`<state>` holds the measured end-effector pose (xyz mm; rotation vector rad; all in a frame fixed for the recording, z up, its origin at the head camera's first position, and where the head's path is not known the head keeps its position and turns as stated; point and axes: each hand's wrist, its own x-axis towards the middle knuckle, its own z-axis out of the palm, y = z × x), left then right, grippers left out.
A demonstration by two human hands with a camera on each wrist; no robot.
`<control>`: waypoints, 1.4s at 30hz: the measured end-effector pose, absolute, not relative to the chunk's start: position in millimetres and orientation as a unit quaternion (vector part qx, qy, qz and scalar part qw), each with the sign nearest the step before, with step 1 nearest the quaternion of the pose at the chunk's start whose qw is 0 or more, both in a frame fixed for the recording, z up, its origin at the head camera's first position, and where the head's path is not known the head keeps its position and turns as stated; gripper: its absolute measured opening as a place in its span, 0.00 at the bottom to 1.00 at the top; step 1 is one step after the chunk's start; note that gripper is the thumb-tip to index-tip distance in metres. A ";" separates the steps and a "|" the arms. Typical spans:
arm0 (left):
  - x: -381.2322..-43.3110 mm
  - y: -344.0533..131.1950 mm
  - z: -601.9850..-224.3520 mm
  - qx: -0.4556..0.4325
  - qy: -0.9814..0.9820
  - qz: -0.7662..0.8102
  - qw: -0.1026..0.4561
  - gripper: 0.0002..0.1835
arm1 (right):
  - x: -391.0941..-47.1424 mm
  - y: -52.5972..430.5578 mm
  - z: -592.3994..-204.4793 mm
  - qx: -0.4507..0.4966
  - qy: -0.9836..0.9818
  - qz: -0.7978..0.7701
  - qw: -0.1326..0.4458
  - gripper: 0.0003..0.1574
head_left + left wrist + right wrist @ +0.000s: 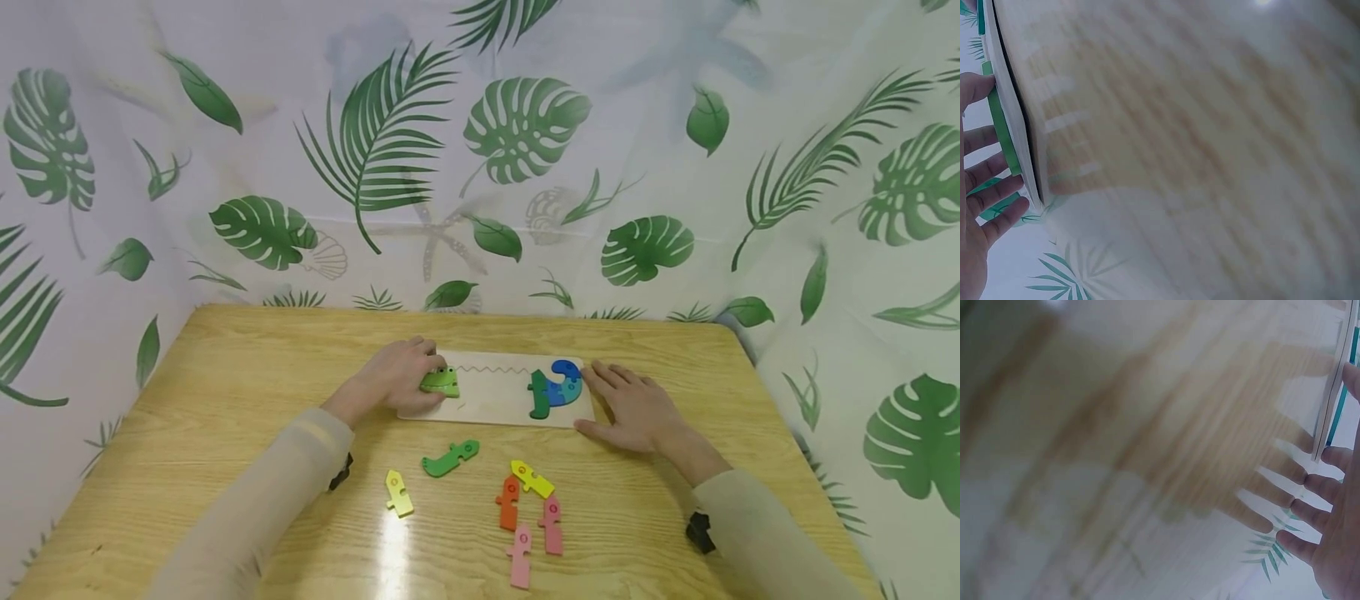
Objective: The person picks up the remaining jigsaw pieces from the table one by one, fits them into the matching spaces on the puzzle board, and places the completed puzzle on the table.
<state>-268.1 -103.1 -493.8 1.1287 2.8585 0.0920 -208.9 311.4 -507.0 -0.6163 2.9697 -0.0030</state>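
Observation:
A pale wooden puzzle board point(495, 400) with a wavy line lies on the table. My left hand point(411, 377) is over its left end, thumb and fingers about the green crocodile head piece point(442, 382). In the left wrist view that green piece point(1002, 122) lies flat on the board, with the left thumb point(975, 89) at its edge. At the board's right end, a dark green piece point(539, 394) and blue tail pieces point(567, 372) sit joined together. My right hand point(633, 407) rests with fingers extended along the board's right edge; in the right wrist view its fingers point(1310, 515) are spread.
In front of the board lie a green clawed piece point(450, 458), a yellow-green piece point(399, 493), a yellow piece point(532, 479), an orange-red piece point(508, 502) and two pink pieces, one of them a pink piece point(521, 556) nearest me. A leaf-patterned cloth point(525, 275) hangs behind the table.

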 end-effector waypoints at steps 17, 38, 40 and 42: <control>-266.8 -108.9 -491.5 0.359 0.931 0.036 0.044 0.30 | -210.8 312.4 -510.7 -0.204 0.978 -0.008 0.051 0.62; -266.9 -111.3 -494.5 0.353 0.933 0.042 0.053 0.29 | -212.4 313.6 -511.1 -0.206 0.977 0.001 0.053 0.63; -266.5 -111.3 -494.0 0.352 0.933 0.042 0.053 0.29 | -212.2 313.2 -510.3 -0.206 0.977 0.000 0.054 0.63; -266.2 -111.3 -493.8 0.353 0.933 0.042 0.052 0.30 | -211.7 312.8 -509.3 -0.207 0.977 -0.002 0.053 0.63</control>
